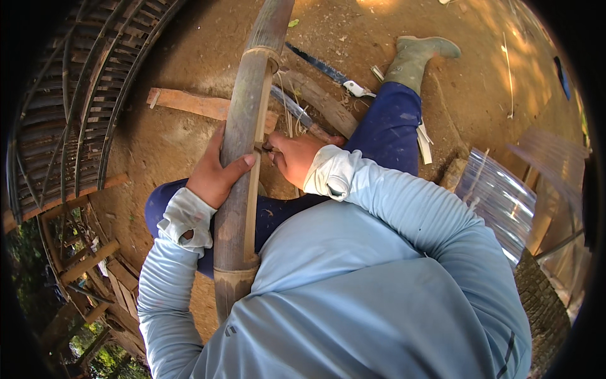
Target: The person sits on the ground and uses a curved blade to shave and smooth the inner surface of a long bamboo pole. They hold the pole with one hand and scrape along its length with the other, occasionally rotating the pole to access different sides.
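A long, thick bamboo pole (pixel 240 136) stretches away from my lap toward the far ground, its right side cut along its length into a pale edge. My left hand (pixel 218 167) is closed around the pole's left side, thumb lying across the top. At the cut edge, my right hand (pixel 293 159) pinches a small dark piece (pixel 264 147) against the bamboo; its kind is too small to tell. The palm of the right hand is hidden. Just beyond that hand a long blade (pixel 291 106) with a wooden handle lies on the ground.
A saw (pixel 322 66) with a white handle lies near my boot (pixel 410 63). A reddish board (pixel 189 103) and a wooden plank (pixel 319 101) rest on the dirt. Slatted bamboo (pixel 82 95) stands at left, clear corrugated sheets (pixel 495 196) at right.
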A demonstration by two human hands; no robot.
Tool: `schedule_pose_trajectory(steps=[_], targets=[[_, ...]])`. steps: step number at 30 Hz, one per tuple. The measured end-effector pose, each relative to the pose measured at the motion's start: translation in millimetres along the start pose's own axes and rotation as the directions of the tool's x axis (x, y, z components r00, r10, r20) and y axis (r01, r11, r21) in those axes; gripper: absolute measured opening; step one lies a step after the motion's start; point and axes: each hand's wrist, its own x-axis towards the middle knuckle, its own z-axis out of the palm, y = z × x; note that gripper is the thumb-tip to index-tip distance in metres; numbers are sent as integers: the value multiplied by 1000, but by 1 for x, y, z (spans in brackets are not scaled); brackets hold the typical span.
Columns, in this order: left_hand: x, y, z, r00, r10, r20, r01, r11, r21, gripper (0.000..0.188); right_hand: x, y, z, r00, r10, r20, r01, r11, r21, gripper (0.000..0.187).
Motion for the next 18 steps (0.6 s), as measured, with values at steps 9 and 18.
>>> schedule_pose_trajectory(steps=[9,18], targets=[[2,8,3,999,29,-14,-28,998,60,94,-3,7,12,998,-60,33,60,998,-6,21],[2,8,4,999,33,-20,-31,997,68,95,-6,-1,1,998,13,63,-11,999,-41,21]])
